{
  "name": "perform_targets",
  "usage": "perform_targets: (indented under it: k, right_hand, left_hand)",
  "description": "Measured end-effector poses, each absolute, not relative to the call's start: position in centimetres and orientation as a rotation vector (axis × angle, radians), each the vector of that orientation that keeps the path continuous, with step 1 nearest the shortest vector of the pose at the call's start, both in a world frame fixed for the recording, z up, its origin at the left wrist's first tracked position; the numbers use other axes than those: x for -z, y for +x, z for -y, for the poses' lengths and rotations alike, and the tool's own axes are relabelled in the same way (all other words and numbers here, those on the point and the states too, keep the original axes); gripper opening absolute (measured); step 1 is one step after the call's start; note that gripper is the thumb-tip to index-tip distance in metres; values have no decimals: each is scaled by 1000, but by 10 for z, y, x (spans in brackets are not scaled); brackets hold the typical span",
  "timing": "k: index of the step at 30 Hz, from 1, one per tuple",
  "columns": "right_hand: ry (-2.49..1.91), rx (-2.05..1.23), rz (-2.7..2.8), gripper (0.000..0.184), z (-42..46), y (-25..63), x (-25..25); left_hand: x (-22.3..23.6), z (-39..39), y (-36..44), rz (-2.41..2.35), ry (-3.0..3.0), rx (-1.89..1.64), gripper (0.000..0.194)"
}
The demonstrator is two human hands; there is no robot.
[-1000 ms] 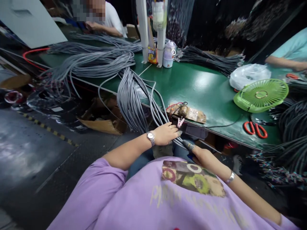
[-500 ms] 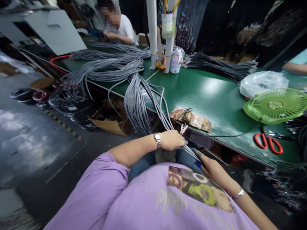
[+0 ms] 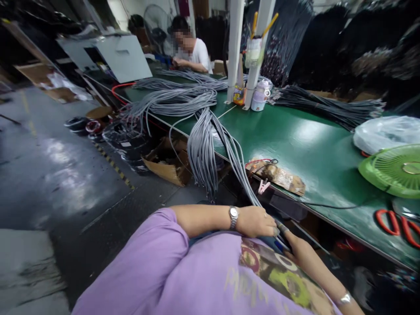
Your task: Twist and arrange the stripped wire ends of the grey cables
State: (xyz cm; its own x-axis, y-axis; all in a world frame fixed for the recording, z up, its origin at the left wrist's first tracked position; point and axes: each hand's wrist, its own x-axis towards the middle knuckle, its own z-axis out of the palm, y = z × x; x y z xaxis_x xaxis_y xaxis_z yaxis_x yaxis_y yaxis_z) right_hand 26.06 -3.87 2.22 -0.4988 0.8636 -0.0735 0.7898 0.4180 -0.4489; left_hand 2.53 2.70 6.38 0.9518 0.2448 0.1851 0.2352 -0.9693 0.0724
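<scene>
Left fingers [image 3: 271,229] and right fingers [image 3: 285,232] closed on grey cables [image 3: 246,183]; both now farther from clip [image 3: 263,187] ahead of them. Cables apparently being drawn off surface [image 3: 295,153].

Slim gray cables [image 3: 243,175] slant down, loosely bunched, over the green table [image 3: 305,146] edge.

green fan [image 3: 393,173] near red-handled scissors [image 3: 396,223], plastic bag [image 3: 387,131] behind the fan, lavender bottle [image 3: 260,96] beside a white post [image 3: 254,78]
</scene>
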Motion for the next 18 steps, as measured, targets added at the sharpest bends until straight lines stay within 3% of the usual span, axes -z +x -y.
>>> perform_targets:
  k: [4, 9, 13, 18]
  right_hand:
    - [-1502, -656, 2449, 31, 42, 273, -12]
    - [-1500, -864, 2462, 28, 43, 271, -12]
    - [-1662, -1050, 2574, 29, 44, 255, -22]
    - [-1639, -959, 2655, 21, 49, 253, -57]
  left_hand:
    - [-60, -29, 37, -142, 3063, -356, 26]
    - [-78, -30, 50, -303, 2975, -196, 41]
    - [-85, -24, 69, -373, 2805, 155, 26]
    - [-82, -20, 72, -469, 2736, 200, 26]
